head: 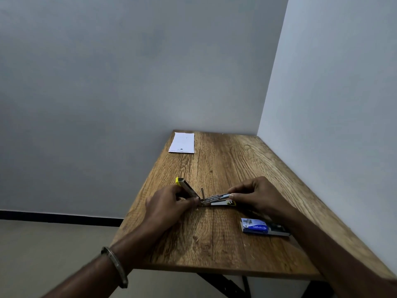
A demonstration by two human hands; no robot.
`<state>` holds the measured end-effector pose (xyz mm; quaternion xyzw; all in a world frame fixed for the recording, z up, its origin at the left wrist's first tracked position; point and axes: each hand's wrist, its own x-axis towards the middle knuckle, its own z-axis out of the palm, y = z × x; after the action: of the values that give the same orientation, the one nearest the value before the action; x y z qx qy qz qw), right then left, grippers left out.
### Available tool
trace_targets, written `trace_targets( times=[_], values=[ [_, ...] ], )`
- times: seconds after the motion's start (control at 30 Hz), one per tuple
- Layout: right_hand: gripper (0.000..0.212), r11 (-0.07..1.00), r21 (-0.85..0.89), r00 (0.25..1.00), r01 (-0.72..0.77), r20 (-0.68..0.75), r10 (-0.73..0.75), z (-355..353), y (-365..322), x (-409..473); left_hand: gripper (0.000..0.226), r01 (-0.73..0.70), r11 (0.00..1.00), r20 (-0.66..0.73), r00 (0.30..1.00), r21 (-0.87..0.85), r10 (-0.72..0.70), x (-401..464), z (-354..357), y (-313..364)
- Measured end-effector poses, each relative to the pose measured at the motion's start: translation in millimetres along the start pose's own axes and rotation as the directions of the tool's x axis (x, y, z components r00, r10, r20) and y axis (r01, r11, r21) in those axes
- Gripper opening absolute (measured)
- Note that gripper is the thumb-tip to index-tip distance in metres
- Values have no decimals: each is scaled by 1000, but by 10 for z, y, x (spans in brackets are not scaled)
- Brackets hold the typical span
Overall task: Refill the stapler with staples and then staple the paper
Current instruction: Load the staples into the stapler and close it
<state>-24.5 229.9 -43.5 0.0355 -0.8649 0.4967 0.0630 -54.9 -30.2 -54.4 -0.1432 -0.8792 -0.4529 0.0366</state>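
Wooden table [225,244] — opened stapler [206,197] between left hand [169,203] and right hand [255,194].

Pretty dim overall, soft flat indoor light with a cool grey cast. The right wall [343,72] at 3 o'clock is the brightest patch, while the left wall [107,72] from 9 to 12 o'clock goes murky with blotchy compression noise. The table [214,244] has only faint soft shadows under the hands, no glare. Wide-angle lens bends the edges: the wall corner leans and the forearms at 5 and 7 o'clock stretch and look smeared. The centre is reasonably sharp, though fine detail stays mushy.
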Motion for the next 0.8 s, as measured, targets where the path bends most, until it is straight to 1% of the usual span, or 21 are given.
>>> trace_targets(
  times=[0.13, 0.27, 0.4, 0.47, 0.53, 0.6, 0.63, 0.7, 0.77, 0.8],
  values=[
    [10, 1000, -1, 1000, 13, -4, -13, 8, 2, -25, 14, 5, 1000, -9, 1000, 5, -5, 0, 3, 0],
    [10, 1000, 18, 1000, 5, -3, -5, 17, -7, -40, 22, 9, 1000, -14, 1000, 5, -9, 0, 3, -9],
    [10, 999, 35, 1000, -6, -1, 6, 24, -10, -45, 17, 19, 1000, -4, 1000, 6, -19, -5, 2, 5],
    [10, 1000, 14, 1000, -1, -2, 1, 30, -3, -34, 13, 21, 1000, 5, 1000, 7, -21, -10, -4, 13],
    [12, 1000, 21, 1000, -8, 3, 8, 23, -5, -27, 13, 18, 1000, 6, 1000, 3, -18, -13, -5, 16],
    [19, 995, 92, 999, -32, 13, 31, 1, -26, -33, 13, 15, 1000, 4, 1000, -1, -15, -18, -6, 23],
    [22, 995, 102, 1000, -24, 6, 24, -9, -48, -34, 13, 16, 1000, 3, 1000, -1, -16, -23, -10, 29],
    [26, 998, 25, 997, 53, -53, -51, -3, -114, -21, 13, 19, 1000, 1, 1000, 3, -19, -29, -17, 39],
    [23, 977, -135, 978, 165, -106, -180, 54, -216, 8, 13, 23, 1000, 2, 1000, 7, -23, -26, -20, 45],
    [21, 946, -231, 963, 226, -95, -253, 103, -286, 24, 13, 25, 1000, 4, 1000, 10, -25, -25, -19, 46]
  ],
)
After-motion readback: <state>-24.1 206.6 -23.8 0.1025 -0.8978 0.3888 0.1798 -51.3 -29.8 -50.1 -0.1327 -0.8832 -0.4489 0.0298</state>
